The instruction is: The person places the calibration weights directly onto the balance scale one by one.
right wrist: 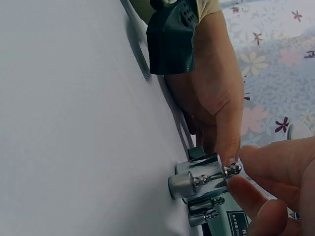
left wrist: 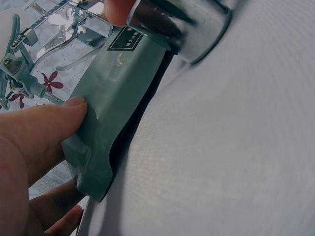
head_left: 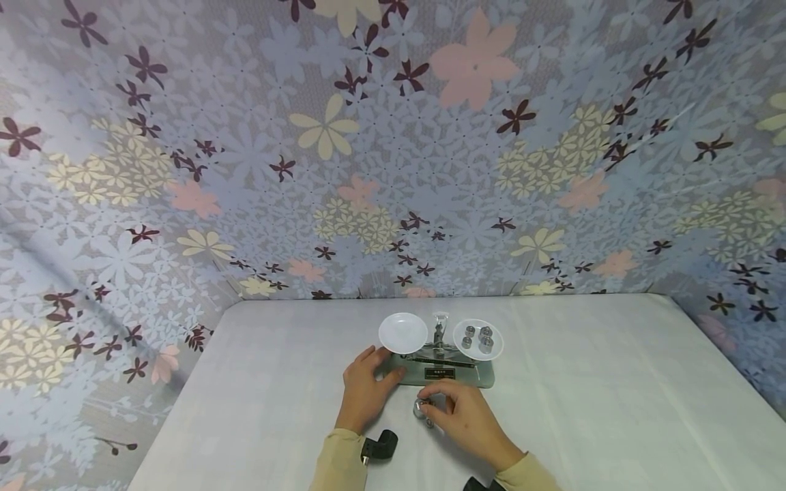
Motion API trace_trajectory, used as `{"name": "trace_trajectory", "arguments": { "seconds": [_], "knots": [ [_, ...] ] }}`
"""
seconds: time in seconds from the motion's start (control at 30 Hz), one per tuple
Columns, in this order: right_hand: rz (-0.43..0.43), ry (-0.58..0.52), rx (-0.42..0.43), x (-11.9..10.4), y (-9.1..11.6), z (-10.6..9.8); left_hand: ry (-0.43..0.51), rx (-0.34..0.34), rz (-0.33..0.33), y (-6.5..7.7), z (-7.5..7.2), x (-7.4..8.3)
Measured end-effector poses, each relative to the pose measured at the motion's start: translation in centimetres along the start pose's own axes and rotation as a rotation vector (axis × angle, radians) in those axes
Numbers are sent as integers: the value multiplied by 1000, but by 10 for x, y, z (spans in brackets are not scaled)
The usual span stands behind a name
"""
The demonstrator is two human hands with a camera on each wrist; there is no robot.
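Observation:
A green balance scale (head_left: 482,376) stands on the table with two white pans. My left hand (head_left: 366,385) grips the left end of its base, thumb on the top face, the other fingers past the end, partly hidden. In front of the base, my right hand (head_left: 460,412) has thumb and finger at the knob of a large shiny metal weight (right wrist: 197,169), pinching it. Next to it is a smaller weight (right wrist: 181,186), with two small weights nearby in the right wrist view. The left pan (head_left: 402,333) is bare; several metal weights (head_left: 486,332) sit on the right pan (head_left: 457,336).
A white cloth covers the table (head_left: 583,382), which reaches back to a flower-patterned wall (head_left: 393,170). Black wrist cameras (head_left: 382,444) are strapped over the sleeves (head_left: 340,464). A dark label (head_left: 439,374) is fixed to the scale's front.

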State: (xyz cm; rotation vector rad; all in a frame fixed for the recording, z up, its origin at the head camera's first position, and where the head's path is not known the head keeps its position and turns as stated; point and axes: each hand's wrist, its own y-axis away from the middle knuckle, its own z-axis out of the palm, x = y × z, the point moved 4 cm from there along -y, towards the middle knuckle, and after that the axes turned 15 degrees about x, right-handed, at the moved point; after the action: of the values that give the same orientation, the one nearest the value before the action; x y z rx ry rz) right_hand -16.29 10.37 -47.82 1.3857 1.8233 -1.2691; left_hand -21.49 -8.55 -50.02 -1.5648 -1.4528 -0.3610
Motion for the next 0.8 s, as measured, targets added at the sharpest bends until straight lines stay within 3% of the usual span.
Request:
{"name": "trace_trajectory", "arguments": {
  "seconds": [0.8],
  "knots": [
    [-36, 60, 8, 7, 1, 5, 10, 4, 8, 0, -1, 1]
  ]
}}
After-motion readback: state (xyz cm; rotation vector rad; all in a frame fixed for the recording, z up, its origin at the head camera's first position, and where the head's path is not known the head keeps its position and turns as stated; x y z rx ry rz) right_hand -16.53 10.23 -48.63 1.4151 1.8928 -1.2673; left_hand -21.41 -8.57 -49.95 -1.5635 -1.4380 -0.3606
